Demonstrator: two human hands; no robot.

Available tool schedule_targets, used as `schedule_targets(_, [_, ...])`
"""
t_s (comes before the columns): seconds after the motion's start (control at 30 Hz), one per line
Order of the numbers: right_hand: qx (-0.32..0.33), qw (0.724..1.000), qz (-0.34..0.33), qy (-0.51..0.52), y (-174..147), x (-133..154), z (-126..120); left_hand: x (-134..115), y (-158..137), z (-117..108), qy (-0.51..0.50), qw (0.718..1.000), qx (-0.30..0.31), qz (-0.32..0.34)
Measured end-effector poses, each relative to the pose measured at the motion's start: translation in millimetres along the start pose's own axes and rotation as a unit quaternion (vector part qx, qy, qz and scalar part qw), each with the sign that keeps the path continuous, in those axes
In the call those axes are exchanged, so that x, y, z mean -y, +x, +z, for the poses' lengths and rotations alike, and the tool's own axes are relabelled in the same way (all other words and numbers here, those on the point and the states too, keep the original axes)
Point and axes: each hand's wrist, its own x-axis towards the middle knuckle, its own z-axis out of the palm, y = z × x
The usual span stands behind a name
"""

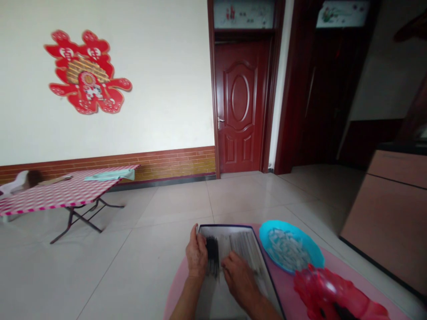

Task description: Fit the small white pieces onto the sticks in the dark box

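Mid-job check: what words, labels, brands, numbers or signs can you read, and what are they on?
Nothing can be read for certain.
Red wall decoration: pale marks, too blurred to read.
Left glass pane: red and dark marks, too small to read.
Right glass pane: no legible text.
Tray, blue bowl: no lettering visible.

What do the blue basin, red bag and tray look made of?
Blue basin: probably plastic, smooth and evenly coloured. Red bag: likely thin plastic film, glossy, crumpled and see-through. Tray: pale inside, dark rim; coated cardboard or plastic, too blurred to tell.
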Motion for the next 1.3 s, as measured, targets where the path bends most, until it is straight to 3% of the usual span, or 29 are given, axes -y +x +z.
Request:
schedule_targets(0.1, [0.038,0.998,-0.014,-0.043,13,9,0,-4,0,1,-0.021,1.0,0.004,-0.011])
schedule_targets(0.23, [0.032,0.998,-0.03,-0.045,32,22,7,-3,0,2,-0.019,0.999,-0.007,-0.027])
schedule_targets(0.5, [0.03,0.995,0.081,-0.056,39,43,40,4,-1,5,-0.003,1.0,-0.01,-0.012])
schedule_targets(0.67, [0.012,0.991,0.131,-0.034,43,48,39,2,-2,5,0.006,1.0,-0.013,0.001])
schedule_targets(0.83, [0.044,0.985,0.165,-0.017,49,50,37,2,-2,5,0.019,1.0,-0.018,0.014])
schedule_targets(1.07, [0.054,0.983,0.176,-0.008,54,50,36,7,-2,5,0.035,0.999,-0.02,0.02])
schedule_targets(1.3, [0.018,0.986,0.165,0.013,54,44,46,6,-2,4,0.047,0.999,-0.009,0.016])
